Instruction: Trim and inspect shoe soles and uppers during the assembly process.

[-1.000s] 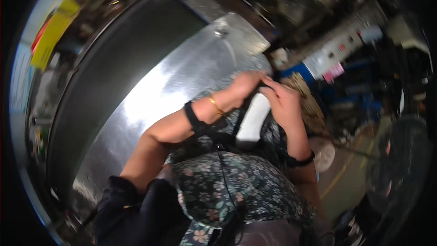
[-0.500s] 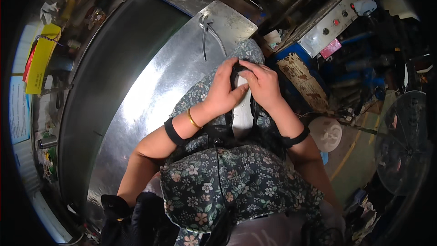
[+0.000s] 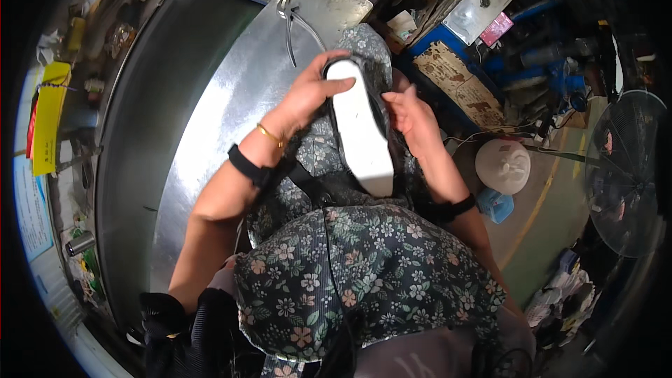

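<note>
- Shoe [image 3: 360, 126]: over the floral apron [image 3: 378, 266], white underside up
- White face mostly bare, dark edge [image 3: 382, 120] around it; how much is done or left cannot be told
- Left hand [image 3: 308, 94]: grips the shoe's far end, thumb across the white face
- Right hand [image 3: 418, 122]: just beside the shoe, fingers loosely curled; whether they touch or pinch anything, I cannot tell
- Pincers [image 3: 289, 45]: on the metal worktop [image 3: 210, 119], not in use
- White tub [image 3: 502, 166] and blue tub [image 3: 495, 206]: off to the right, contents unclear
</note>
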Demonstrator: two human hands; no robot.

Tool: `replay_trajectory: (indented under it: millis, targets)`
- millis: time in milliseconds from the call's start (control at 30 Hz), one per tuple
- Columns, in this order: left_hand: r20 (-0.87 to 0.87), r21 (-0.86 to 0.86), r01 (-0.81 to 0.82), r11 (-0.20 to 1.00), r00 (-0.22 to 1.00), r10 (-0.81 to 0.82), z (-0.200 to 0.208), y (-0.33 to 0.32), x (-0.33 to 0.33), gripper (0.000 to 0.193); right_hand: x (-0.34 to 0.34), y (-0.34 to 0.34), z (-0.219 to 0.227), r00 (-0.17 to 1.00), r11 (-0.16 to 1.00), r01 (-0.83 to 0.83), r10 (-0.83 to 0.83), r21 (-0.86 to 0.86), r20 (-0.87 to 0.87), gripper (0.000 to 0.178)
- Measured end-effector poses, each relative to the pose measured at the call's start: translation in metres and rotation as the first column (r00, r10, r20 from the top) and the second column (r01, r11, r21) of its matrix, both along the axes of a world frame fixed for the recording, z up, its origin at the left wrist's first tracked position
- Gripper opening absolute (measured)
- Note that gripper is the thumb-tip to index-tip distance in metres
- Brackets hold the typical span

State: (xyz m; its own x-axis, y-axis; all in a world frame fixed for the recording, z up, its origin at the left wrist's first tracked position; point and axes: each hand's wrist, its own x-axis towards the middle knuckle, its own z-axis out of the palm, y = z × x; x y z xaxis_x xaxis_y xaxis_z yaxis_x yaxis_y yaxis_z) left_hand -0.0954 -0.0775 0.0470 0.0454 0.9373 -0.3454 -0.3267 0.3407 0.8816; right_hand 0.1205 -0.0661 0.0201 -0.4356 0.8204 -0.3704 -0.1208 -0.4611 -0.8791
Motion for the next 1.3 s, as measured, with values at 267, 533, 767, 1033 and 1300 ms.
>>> replay_trajectory:
  millis: [267, 533, 767, 1033, 1300]
  targets:
    - [-0.156, 0.22, 0.034, 0.975, 0.988, 0.001, -0.024, -0.014, 0.003, 0.047, -0.037, -0.012, -0.012, 0.72, 0.94, -0.313, 0.141, 0.137, 0.679, 0.061]
    - [-0.456, 0.226, 0.301, 0.926, 0.873, -0.172, -0.018, 0.013, 0.005, 0.054, -0.019, -0.015, -0.001, 0.426, 0.655, -0.6, -0.225, 0.46, 0.876, 0.049]
    - [-0.083, 0.024, -0.21, 0.977, 0.974, 0.211, -0.01, 0.003, 0.006, 0.046, -0.031, -0.012, 0.002, 0.982, 0.986, -0.128, 0.11, 0.111, 0.156, 0.069]
    - [-0.997, 0.058, 0.218, 0.974, -0.03, 0.066, 0.029, -0.013, -0.005, 0.036, -0.079, -0.022, -0.002, 0.882, 0.91, -0.145, -0.059, 0.389, 0.467, 0.071]
    - [-0.577, 0.099, 0.039, 0.994, 0.816, 0.026, -0.016, -0.048, -0.008, 0.067, -0.052, -0.016, 0.002, 0.926, 0.881, -0.214, 0.045, 0.422, 0.374, 0.066]
